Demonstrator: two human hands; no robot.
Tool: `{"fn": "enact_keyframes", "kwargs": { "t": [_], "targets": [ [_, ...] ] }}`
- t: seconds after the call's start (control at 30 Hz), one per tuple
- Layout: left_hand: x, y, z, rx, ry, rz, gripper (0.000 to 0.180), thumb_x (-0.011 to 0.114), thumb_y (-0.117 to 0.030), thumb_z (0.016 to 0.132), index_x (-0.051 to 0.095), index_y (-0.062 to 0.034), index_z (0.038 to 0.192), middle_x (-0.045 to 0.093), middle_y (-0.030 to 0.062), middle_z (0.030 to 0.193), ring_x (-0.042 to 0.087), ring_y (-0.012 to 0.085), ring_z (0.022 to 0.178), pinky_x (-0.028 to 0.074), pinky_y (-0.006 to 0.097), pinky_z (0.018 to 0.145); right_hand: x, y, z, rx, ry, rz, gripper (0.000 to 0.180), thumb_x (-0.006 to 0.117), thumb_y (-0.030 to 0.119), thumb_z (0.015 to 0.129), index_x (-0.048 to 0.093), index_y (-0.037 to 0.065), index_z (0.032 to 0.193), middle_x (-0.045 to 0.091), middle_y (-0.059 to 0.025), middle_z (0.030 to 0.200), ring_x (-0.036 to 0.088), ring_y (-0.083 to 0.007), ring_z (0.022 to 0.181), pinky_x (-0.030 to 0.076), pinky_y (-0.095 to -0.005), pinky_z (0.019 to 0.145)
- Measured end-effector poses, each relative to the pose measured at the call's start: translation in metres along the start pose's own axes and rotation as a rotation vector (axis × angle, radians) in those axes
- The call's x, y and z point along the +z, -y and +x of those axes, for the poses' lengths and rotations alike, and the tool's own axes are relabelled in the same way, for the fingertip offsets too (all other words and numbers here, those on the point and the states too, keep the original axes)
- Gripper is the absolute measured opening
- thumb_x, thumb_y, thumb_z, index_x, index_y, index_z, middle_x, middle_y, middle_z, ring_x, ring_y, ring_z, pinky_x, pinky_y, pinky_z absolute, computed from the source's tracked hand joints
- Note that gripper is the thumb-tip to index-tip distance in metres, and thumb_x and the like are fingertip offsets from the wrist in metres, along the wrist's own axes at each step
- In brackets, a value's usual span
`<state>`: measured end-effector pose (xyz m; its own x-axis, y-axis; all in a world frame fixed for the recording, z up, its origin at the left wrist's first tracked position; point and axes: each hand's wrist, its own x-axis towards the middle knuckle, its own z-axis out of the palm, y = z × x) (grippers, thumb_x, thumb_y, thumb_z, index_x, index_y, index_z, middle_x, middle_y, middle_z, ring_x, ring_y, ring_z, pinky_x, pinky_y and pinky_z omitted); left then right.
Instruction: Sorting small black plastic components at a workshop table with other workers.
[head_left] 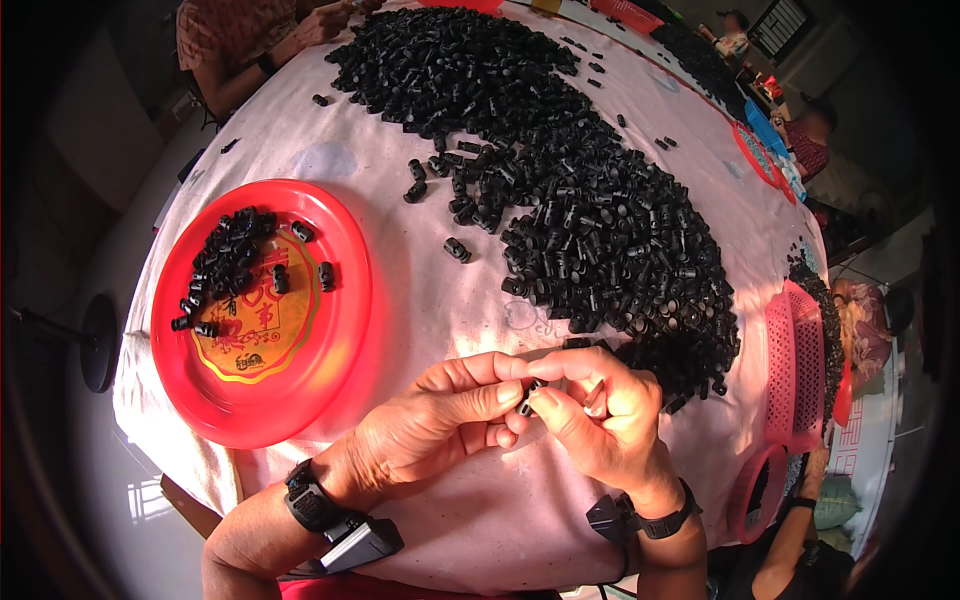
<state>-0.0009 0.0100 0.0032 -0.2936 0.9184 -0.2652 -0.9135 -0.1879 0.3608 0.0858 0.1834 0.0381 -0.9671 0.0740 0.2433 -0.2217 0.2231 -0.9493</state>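
At the near middle of the table my left hand (440, 415) and my right hand (605, 420) meet, both with fingers closed. Between their thumbs and fingertips they pinch one small black plastic part (529, 398), mostly covered by the fingers. It looks like the short black cylinders in the large heap (620, 240) just beyond my hands. To the left lies a round red plastic tray (345, 375) with a yellow printed centre. A cluster of the same black parts (230, 250) rests in it, with a few lying singly.
A pale pink cloth (420, 320) covers the table. Pink perforated baskets (795, 360) stand along the right edge. One person's arms (290, 45) are at the far left, another's arm (795, 530) at the lower right. More people and a blue tray (765, 128) appear at the far right.
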Motion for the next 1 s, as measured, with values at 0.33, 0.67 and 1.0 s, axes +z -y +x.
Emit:
{"fn": "enact_keyframes", "kwargs": {
  "t": [0.33, 0.67, 1.0],
  "targets": [
    [-0.007, 0.004, 0.001, 0.025, 0.094, -0.060, 0.024, 0.063, -0.011, 0.099, 0.063, -0.0030, 0.122, 0.068, 0.0050, 0.110, 0.066, 0.0131, 0.093, 0.056, 0.030, 0.084, -0.009, -0.006, 0.000, -0.181, 0.029, -0.650, 0.052, 0.087, 0.045, 0.073, 0.055, 0.005, 0.076, 0.069, -0.0069, 0.066, 0.069, -0.0149, 0.058, 0.052, -0.0291, 0.052],
    [-0.002, 0.003, 0.002, 0.054, 0.051, 0.008, 0.027, 0.063, -0.014, 0.099, 0.062, -0.0032, 0.123, 0.067, 0.0057, 0.116, 0.065, 0.0130, 0.098, 0.053, 0.031, 0.089, -0.006, -0.003, 0.001, -0.170, 0.003, -0.806, 0.056, 0.085, 0.052, 0.072, 0.054, 0.005, 0.074, 0.068, -0.0081, 0.065, 0.068, -0.0237, 0.056, 0.052, -0.0333, 0.051],
    [-0.004, 0.004, 0.000, 0.064, -0.006, 0.011, 0.023, 0.064, -0.011, 0.098, 0.064, -0.0063, 0.120, 0.068, 0.0028, 0.110, 0.064, 0.0126, 0.092, 0.053, 0.031, 0.089, 0.000, 0.000, 0.002, -0.164, -0.040, -0.851, 0.054, 0.084, 0.051, 0.073, 0.054, 0.007, 0.069, 0.059, -0.0075, 0.058, 0.064, -0.0221, 0.049, 0.049, -0.0337, 0.045]
  ]
}}
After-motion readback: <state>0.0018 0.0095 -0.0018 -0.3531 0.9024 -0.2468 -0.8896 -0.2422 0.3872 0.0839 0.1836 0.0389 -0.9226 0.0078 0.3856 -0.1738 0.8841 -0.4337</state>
